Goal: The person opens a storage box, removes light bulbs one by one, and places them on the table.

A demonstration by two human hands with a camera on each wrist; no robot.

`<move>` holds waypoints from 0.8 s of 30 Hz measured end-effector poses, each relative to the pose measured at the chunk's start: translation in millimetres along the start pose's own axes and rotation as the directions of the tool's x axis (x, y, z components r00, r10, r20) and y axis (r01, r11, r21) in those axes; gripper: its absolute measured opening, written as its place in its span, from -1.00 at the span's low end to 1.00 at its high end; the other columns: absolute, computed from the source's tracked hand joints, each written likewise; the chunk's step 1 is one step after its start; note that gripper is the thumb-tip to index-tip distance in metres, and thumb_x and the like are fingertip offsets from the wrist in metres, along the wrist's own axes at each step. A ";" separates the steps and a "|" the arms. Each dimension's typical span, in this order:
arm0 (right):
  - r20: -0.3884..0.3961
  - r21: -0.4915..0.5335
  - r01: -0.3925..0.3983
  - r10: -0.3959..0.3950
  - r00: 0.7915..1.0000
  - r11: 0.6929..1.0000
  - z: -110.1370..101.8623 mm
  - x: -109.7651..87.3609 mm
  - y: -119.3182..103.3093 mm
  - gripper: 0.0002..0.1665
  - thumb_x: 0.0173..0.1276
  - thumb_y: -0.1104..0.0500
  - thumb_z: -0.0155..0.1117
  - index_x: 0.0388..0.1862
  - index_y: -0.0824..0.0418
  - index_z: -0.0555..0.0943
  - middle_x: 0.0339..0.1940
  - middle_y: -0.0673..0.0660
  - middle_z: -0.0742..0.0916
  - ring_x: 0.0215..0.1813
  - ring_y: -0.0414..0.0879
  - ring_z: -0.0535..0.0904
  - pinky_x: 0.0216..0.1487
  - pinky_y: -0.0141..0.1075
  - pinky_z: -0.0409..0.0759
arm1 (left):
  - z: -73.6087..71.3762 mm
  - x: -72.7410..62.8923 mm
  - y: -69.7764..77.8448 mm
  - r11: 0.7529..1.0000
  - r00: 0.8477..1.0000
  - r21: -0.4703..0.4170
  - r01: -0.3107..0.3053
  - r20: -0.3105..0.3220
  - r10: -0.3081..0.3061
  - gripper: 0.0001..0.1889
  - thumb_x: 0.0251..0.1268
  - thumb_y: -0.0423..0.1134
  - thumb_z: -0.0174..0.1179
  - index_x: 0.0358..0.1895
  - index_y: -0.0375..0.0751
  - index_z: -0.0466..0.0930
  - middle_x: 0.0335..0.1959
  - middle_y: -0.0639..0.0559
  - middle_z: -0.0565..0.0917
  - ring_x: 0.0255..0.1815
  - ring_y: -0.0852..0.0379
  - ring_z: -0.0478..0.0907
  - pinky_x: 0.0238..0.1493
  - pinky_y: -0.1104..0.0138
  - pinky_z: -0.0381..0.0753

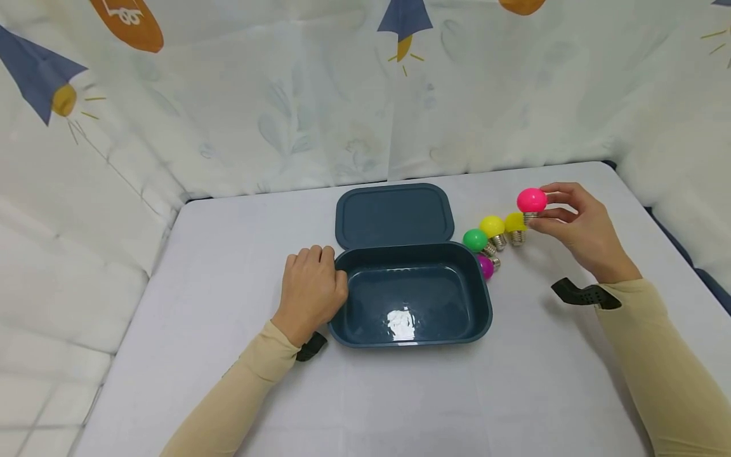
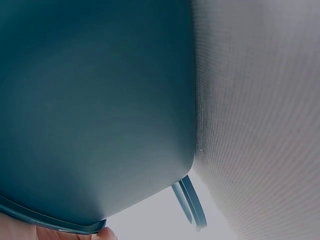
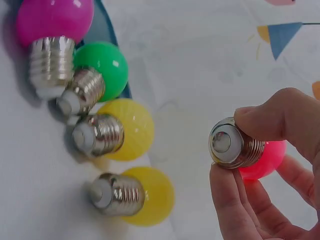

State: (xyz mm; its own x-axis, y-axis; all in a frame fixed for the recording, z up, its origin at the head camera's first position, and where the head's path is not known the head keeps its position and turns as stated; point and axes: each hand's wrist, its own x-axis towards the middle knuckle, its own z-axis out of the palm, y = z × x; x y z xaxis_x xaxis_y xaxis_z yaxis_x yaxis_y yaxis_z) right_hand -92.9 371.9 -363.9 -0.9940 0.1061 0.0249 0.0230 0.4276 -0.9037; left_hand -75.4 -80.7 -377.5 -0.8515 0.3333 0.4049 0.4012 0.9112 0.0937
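My right hand holds a pink light bulb upright over the table's right side. In the right wrist view, thumb and fingers pinch the metal screw base of that pink bulb. Close by lie two yellow bulbs, a green bulb and a purple bulb, grouped at the container's upper right corner. My left hand grips the left rim of a dark blue rectangular container, whose inside shows bare. The left wrist view looks at the container's outer wall, with fingertips at its rim.
Behind the container lies its flat dark blue lid. A white cloth covers the table. Patterned fabric curtains hang around the far and side edges. Black straps sit at both wrists.
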 end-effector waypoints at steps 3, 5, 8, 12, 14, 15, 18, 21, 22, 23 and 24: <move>-0.010 -0.012 -0.023 0.023 1.000 1.000 -2.4 2.1 6.3 -0.31 0.35 0.08 0.46 0.42 -0.09 0.43 0.15 -0.20 0.54 -0.06 -0.43 0.70 -0.09 -0.66 0.61 | 0.2 0.2 0.1 1.000 1.000 -0.006 0.004 0.008 -0.004 -0.84 0.21 -0.32 -0.07 -0.54 -0.19 0.34 -0.60 -0.05 0.31 -0.54 -0.04 0.27 -0.37 0.17 0.18; -0.015 -0.019 -0.035 0.035 0.999 0.999 -3.8 3.6 10.6 -0.31 0.34 0.07 0.47 0.41 -0.09 0.43 0.13 -0.21 0.54 -0.08 -0.44 0.69 -0.11 -0.66 0.61 | 0.4 0.3 0.1 1.000 1.000 -0.007 0.004 0.010 -0.004 -0.84 0.21 -0.32 -0.07 -0.53 -0.19 0.35 -0.60 -0.05 0.31 -0.53 -0.04 0.27 -0.37 0.17 0.18; -0.021 -0.038 -0.051 0.050 0.999 0.998 -5.4 5.7 17.2 -0.30 0.34 0.05 0.48 0.40 -0.10 0.42 0.11 -0.23 0.52 -0.09 -0.46 0.68 -0.12 -0.65 0.61 | 0.6 0.4 0.2 1.000 1.000 -0.008 0.003 0.008 -0.003 -0.84 0.22 -0.32 -0.06 -0.53 -0.20 0.35 -0.60 -0.06 0.32 -0.53 -0.04 0.27 -0.37 0.17 0.18; -0.029 -0.055 -0.070 0.069 0.997 0.996 -7.7 8.4 25.6 -0.30 0.33 0.05 0.48 0.40 -0.10 0.41 0.10 -0.26 0.51 -0.11 -0.49 0.67 -0.14 -0.65 0.60 | 0.9 0.3 0.2 1.000 1.000 -0.006 -0.001 0.002 0.001 -0.84 0.21 -0.32 -0.07 -0.53 -0.20 0.35 -0.60 -0.06 0.32 -0.53 -0.04 0.28 -0.37 0.17 0.18; -0.032 -0.068 -0.076 0.074 0.997 0.995 -9.3 9.6 29.3 -0.30 0.33 0.04 0.48 0.40 -0.11 0.41 0.09 -0.27 0.51 -0.13 -0.51 0.66 -0.15 -0.65 0.59 | 0.8 0.3 0.2 1.000 1.000 -0.006 -0.003 -0.001 0.003 -0.83 0.21 -0.33 -0.07 -0.54 -0.19 0.34 -0.60 -0.06 0.32 -0.53 -0.05 0.28 -0.38 0.17 0.18; -0.036 -0.072 -0.082 0.080 0.996 0.994 -10.1 10.2 31.0 -0.31 0.33 0.03 0.48 0.39 -0.11 0.41 0.08 -0.27 0.51 -0.14 -0.52 0.66 -0.15 -0.65 0.59 | 0.7 0.3 0.3 1.000 1.000 -0.006 -0.003 -0.003 0.003 -0.83 0.21 -0.33 -0.06 -0.54 -0.19 0.34 -0.60 -0.06 0.32 -0.53 -0.05 0.28 -0.38 0.17 0.19; -0.044 -0.106 -0.101 0.097 0.994 0.989 -12.0 10.9 34.5 -0.32 0.33 -0.03 0.48 0.37 -0.13 0.41 0.07 -0.29 0.50 -0.15 -0.55 0.65 -0.16 -0.65 0.58 | 0.3 0.2 0.4 1.000 1.000 -0.006 -0.003 -0.006 0.003 -0.83 0.21 -0.33 -0.06 -0.54 -0.20 0.34 -0.60 -0.06 0.33 -0.53 -0.06 0.29 -0.37 0.15 0.22; -0.042 -0.153 -0.119 0.114 0.993 0.981 -12.1 12.3 37.2 -0.30 0.32 -0.09 0.47 0.37 -0.11 0.40 0.06 -0.28 0.49 -0.16 -0.56 0.62 -0.17 -0.65 0.57 | 0.2 0.0 0.3 1.000 1.000 -0.007 -0.002 -0.006 0.002 -0.83 0.22 -0.33 -0.06 -0.54 -0.20 0.34 -0.60 -0.06 0.32 -0.52 -0.06 0.30 -0.35 0.14 0.25; -0.041 -0.170 -0.125 0.119 0.992 0.977 -11.8 12.4 37.7 -0.29 0.32 -0.12 0.47 0.38 -0.10 0.40 0.07 -0.27 0.48 -0.16 -0.56 0.61 -0.17 -0.66 0.57 | 0.2 0.0 0.3 1.000 1.000 -0.008 -0.002 -0.006 0.002 -0.83 0.22 -0.33 -0.06 -0.54 -0.20 0.34 -0.60 -0.06 0.32 -0.52 -0.05 0.30 -0.35 0.14 0.25; -0.039 -0.186 -0.130 0.125 0.991 0.974 -11.4 12.7 38.5 -0.27 0.32 -0.13 0.47 0.39 -0.08 0.39 0.09 -0.25 0.48 -0.16 -0.56 0.60 -0.17 -0.66 0.56 | 0.2 0.1 0.3 1.000 1.000 -0.008 -0.003 -0.008 0.003 -0.83 0.22 -0.33 -0.06 -0.54 -0.20 0.34 -0.60 -0.06 0.32 -0.53 -0.05 0.29 -0.36 0.14 0.25; -0.036 -0.198 -0.135 0.130 0.991 0.971 -10.7 12.9 39.2 -0.24 0.31 -0.15 0.47 0.40 -0.06 0.38 0.11 -0.21 0.48 -0.16 -0.56 0.59 -0.17 -0.65 0.56 | 0.3 0.2 0.2 1.000 1.000 -0.007 -0.005 -0.009 0.005 -0.83 0.22 -0.33 -0.05 -0.54 -0.20 0.34 -0.61 -0.06 0.32 -0.53 -0.05 0.29 -0.36 0.14 0.24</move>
State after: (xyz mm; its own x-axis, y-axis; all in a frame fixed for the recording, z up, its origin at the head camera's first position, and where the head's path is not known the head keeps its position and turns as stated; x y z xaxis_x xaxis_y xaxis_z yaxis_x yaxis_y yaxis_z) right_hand -103.7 399.7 -394.5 -0.9780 0.1935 -0.0774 0.1775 0.5785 -0.7961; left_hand -75.6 -80.3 -377.6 -0.8464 0.3354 0.4136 0.4077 0.9078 0.0983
